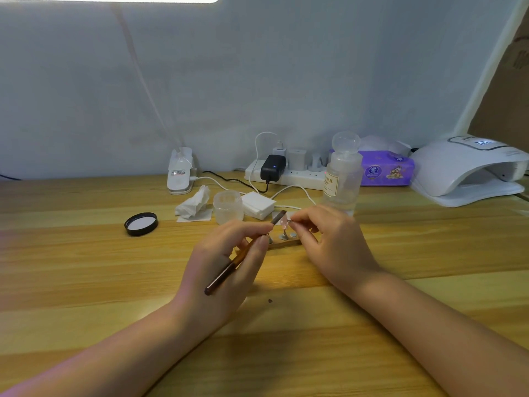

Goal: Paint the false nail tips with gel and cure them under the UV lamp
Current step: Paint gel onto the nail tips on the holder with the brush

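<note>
Head view: painting stage, curing not started by the look of it; UV lamp (469, 167) sits well off to the right of both grips. Left hand (226, 262) grip closed round the brush (243, 253), bristles at the nail tip (284, 220). Right hand (329, 239) pinches that pink tip above its stand (283, 239) on the table (86, 267).

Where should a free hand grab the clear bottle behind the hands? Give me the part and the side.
Grip the clear bottle round its straight body, below the domed cap. Come from the right: it stands upright, and the hands and small jar crowd its front and left.
</note>
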